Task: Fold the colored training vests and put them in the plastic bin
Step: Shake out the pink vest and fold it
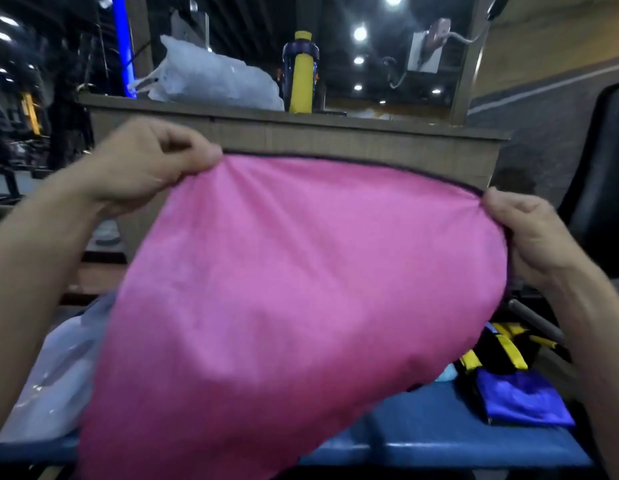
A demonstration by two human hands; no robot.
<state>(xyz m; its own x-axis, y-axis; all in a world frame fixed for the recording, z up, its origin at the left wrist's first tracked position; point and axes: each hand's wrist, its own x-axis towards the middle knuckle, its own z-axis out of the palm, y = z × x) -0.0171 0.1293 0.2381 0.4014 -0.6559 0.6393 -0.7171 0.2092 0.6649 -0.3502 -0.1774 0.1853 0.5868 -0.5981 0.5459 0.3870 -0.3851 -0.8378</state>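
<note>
Now the pink vest (287,299) fills the middle of the frame, stretched wide and held up in the air between both hands. The left hand (141,164), at upper left, is closed with thumb and fingers pinching the vest's top corner, right on the dark trim. The right hand (536,233), at mid right, is closed too, gripping the opposite corner, so the dark-edged top hem runs taut from one to the other, sloping down to the right. The fabric hangs down to the bottom edge of the frame, over a blue bench (439,434). At lower right on that bench lies a blue vest (523,400), and just above it a black-and-yellow bundle (498,351), blurred. At lower left, a clear plastic bag (55,375) peeks out beside the pink cloth. Up top, a wooden counter (336,136) carries a yellow bottle (301,74) and another bag (214,77).
</note>
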